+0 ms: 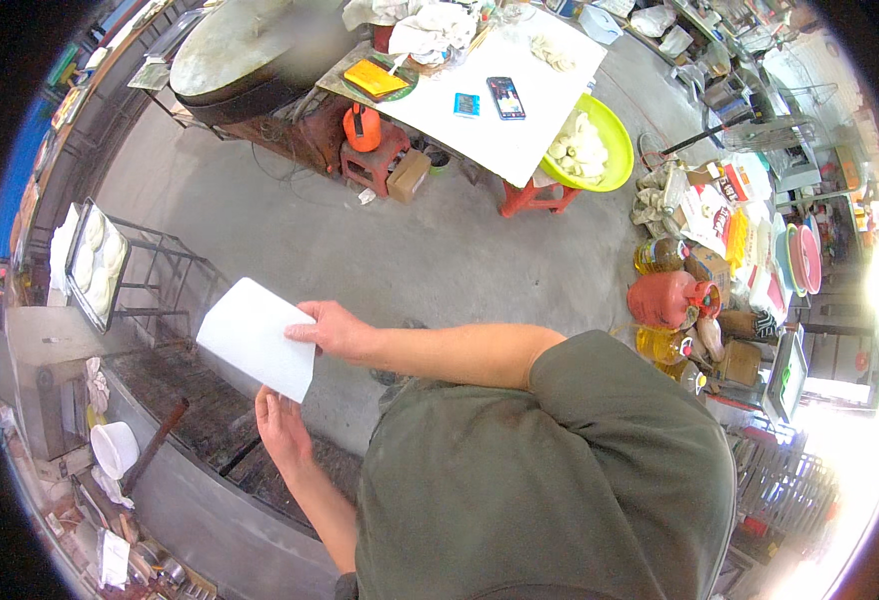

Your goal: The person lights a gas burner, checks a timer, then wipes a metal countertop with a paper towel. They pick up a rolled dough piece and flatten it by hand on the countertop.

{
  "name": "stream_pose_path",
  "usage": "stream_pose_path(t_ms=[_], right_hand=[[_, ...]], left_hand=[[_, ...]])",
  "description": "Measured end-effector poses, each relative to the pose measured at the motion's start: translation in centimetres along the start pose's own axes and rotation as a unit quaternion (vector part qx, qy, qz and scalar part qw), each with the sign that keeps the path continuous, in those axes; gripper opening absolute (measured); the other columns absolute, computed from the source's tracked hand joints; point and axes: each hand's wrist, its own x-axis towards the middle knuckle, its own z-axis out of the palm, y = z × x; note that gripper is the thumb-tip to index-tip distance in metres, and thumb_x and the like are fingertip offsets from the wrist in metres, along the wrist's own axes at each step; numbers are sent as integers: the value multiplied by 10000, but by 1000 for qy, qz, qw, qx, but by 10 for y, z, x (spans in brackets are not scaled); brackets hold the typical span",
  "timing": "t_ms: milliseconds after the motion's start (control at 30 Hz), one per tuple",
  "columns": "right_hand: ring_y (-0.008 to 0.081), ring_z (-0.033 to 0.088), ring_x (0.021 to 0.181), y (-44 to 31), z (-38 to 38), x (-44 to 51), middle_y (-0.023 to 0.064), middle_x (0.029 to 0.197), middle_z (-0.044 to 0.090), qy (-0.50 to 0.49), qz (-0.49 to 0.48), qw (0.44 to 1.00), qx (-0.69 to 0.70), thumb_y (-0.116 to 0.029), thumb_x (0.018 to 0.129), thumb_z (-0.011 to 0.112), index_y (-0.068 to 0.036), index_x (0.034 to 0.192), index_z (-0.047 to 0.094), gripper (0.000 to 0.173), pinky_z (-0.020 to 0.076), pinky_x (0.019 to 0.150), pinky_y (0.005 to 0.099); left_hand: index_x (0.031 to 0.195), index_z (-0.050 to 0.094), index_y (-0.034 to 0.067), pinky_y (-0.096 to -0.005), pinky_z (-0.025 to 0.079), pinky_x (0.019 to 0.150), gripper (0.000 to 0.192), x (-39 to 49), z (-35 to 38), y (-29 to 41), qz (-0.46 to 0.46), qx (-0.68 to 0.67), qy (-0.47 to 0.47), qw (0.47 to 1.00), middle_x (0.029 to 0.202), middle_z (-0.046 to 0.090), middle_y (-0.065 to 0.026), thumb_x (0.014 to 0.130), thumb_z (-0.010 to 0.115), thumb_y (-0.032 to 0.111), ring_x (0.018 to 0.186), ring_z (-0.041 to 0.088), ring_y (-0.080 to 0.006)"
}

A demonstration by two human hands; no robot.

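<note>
My right hand (328,330) grips a white rectangular sheet (259,337) at its right edge, thumb on top. The sheet looks like paper or folded paper towel; its exact material is unclear. Just below its lower edge is my left hand (283,429), fingers slightly spread and fingertips at or near the edge. Whether they touch it is hard to tell. Beyond the sheet, a dark-rimmed tray (113,294) of several pale dough pieces (94,266) rests on a metal frame stand (158,266).
A white-topped table (439,139) bears a phone (505,98) and cloths (433,34). A yellow-green basin (619,161) of dough stands on a red stool (533,197). A large round griddle (241,56) is at upper left. A red gas cylinder (657,298) and oil bottles (661,343) stand at right.
</note>
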Motion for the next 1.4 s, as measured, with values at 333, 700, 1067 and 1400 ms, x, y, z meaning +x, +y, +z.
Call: stream_pose_path(t_ms=[333, 700, 1067, 1400], right_hand=[[124, 592, 821, 12, -3, 7, 26, 915, 665, -27, 35, 999, -29, -274, 910, 696, -31, 1097, 661, 308, 482, 693, 303], [166, 624, 977, -13, -48, 21, 92, 1061, 702, -55, -1, 991, -121, -299, 897, 712, 12, 1205, 643, 444, 500, 845, 336], [186, 650, 973, -15, -74, 28, 127, 1042, 718, 9, -10, 989, -151, -352, 898, 707, 24, 1178, 665, 470, 501, 876, 345], [152, 639, 935, -22, -84, 31, 84, 1018, 710, 56, -20, 994, -97, -309, 900, 713, 27, 1166, 666, 431, 503, 850, 324]], left_hand=[[1138, 557, 23, -352, 461, 968, 153, 15, -7, 8, 30, 2, 0, 1000, 1167, 619, -93, 989, 564, 59, 1092, 581, -187], [1063, 595, 4, -323, 462, 940, 106, 62, 11, 12, -13, 89, -28, 996, 1085, 642, -84, 959, 575, 6, 1024, 596, -157], [1267, 563, 16, -377, 375, 1060, 303, 86, 34, -7, -27, 163, -29, 986, 1302, 583, -94, 978, 584, 105, 1214, 526, -193], [1472, 389, 55, -513, 186, 1176, 627, 70, -15, -20, -80, 187, 104, 974, 1499, 437, -147, 1014, 495, 470, 1432, 327, -339]])
